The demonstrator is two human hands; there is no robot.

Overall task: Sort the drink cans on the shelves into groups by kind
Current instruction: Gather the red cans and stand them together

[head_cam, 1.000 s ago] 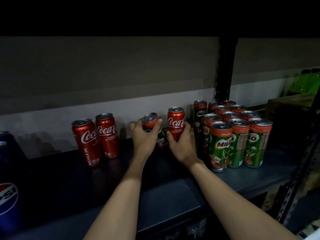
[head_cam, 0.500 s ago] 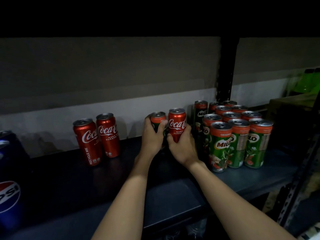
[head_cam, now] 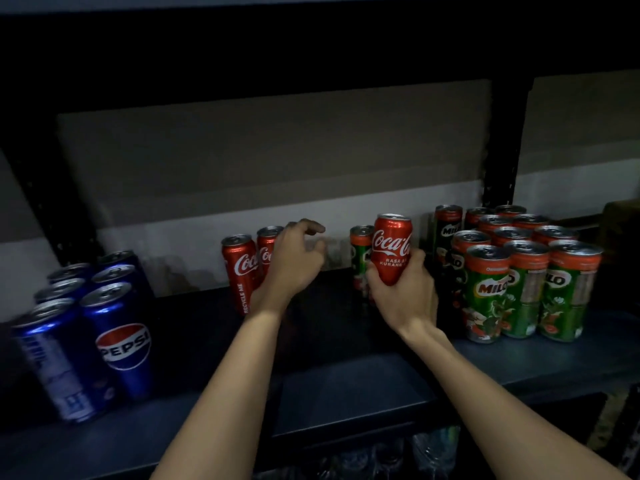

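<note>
My right hand (head_cam: 403, 294) grips a red Coca-Cola can (head_cam: 391, 245) and holds it lifted above the dark shelf (head_cam: 346, 386). Just behind it a single green Milo can (head_cam: 360, 252) stands upright on the shelf. My left hand (head_cam: 294, 265) hovers with loosely curled fingers and holds nothing, in front of two red Coca-Cola cans (head_cam: 240, 268) that stand side by side. A cluster of several green Milo cans (head_cam: 519, 271) fills the right side of the shelf. Several blue Pepsi cans (head_cam: 104, 327) are grouped at the left.
A black upright post (head_cam: 502, 150) rises behind the Milo cluster. The shelf's back is a grey and white wall (head_cam: 277, 161). A dark upper shelf (head_cam: 311, 46) hangs overhead. A lower level with dim objects (head_cam: 381, 455) shows beneath the shelf's front edge.
My left hand has let go of the single Milo can, which now stands upright, and moved left towards the two Coca-Cola cans. My right hand has lifted its Coca-Cola can.
</note>
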